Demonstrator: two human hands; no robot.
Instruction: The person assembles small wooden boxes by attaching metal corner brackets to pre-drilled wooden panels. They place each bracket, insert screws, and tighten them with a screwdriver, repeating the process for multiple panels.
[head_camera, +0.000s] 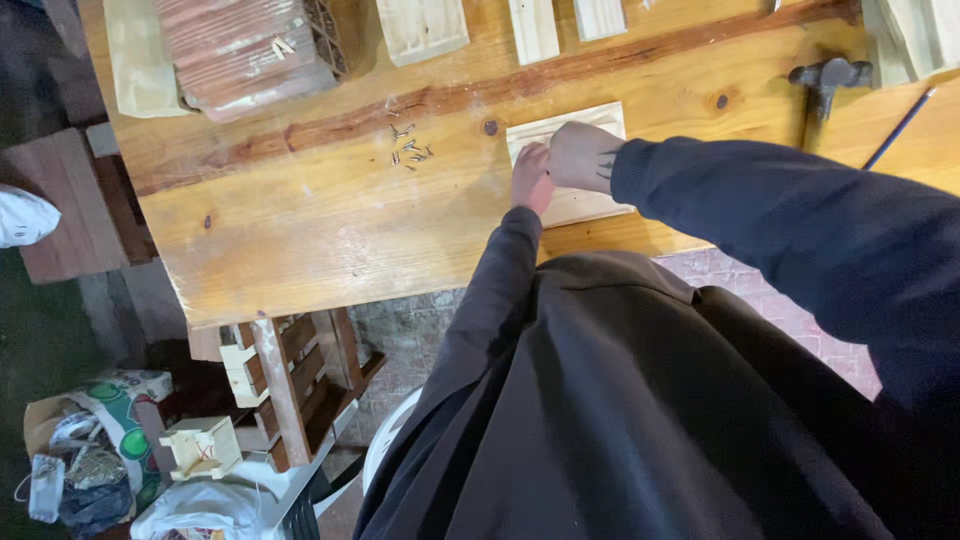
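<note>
Pale grooved wood block (580, 200) lies flat on knotty pine bench (330, 210), both hands' grip pinching its top.

The person wears a dark, near-black jacket of soft matte cloth that fills the lower right of the frame. Long loose sleeves end at the wrists, leaving the left hand (531, 178) and right hand (583, 157) bare. The right hand carries dark line markings near the wrist.
</note>
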